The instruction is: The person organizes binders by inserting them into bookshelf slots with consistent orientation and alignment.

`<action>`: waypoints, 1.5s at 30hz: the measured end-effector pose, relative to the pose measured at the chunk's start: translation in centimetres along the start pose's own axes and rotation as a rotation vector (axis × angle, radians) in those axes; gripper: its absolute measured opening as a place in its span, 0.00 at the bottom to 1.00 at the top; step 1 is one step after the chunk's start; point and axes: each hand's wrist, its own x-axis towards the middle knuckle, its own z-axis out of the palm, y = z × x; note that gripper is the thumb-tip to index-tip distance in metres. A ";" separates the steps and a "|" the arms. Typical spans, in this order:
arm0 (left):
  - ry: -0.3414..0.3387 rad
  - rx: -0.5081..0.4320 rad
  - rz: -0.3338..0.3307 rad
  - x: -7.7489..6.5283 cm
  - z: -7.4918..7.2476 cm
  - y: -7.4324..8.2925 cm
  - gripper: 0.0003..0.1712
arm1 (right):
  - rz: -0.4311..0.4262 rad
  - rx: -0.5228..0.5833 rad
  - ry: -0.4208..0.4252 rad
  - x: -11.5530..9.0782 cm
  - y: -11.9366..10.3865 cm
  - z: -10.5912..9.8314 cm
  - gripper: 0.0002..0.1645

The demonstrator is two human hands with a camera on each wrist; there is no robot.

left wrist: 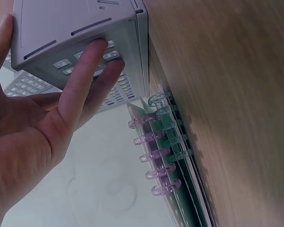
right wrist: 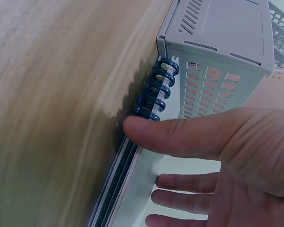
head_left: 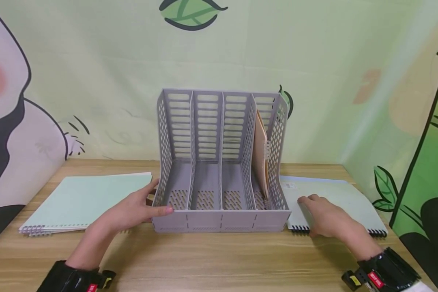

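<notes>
A grey file rack (head_left: 219, 221) with upright dividers stands in the middle of the table. My left hand (head_left: 133, 211) holds its front left corner, the thumb over the front lip and the fingers against the perforated side wall (left wrist: 116, 90). To the rack's right lies a stack of pale spiral notebooks (head_left: 336, 198) with dark coils (right wrist: 156, 90). My right hand (head_left: 325, 215) rests over that stack, its thumb at the coiled edge and its fingers extended over the cover. A spiral notebook with a pinkish-brown cover (head_left: 260, 156) leans upright in the rack's rightmost slot.
Pale green spiral notebooks (head_left: 95, 196) lie stacked left of the rack, their clear and purplish coils (left wrist: 154, 154) toward the front. Behind the wooden table (head_left: 219, 259) hangs a printed cloth (head_left: 219, 52) with cartoon figures and leaves.
</notes>
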 end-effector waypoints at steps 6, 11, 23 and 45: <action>0.002 0.018 -0.005 0.0 -0.1 0.0 0.64 | -0.017 -0.002 0.016 0.0 0.1 0.4 0.55; 0.007 0.023 -0.004 0.0 -0.1 0.0 0.63 | -0.027 -0.010 0.031 0.0 0.2 0.7 0.55; 0.003 0.001 -0.002 -0.1 0.0 0.1 0.63 | -0.066 0.007 0.041 0.0 0.2 1.1 0.54; -0.008 -0.030 -0.003 0.1 0.1 -0.2 0.62 | -0.084 -0.159 0.127 0.1 -0.2 0.8 0.37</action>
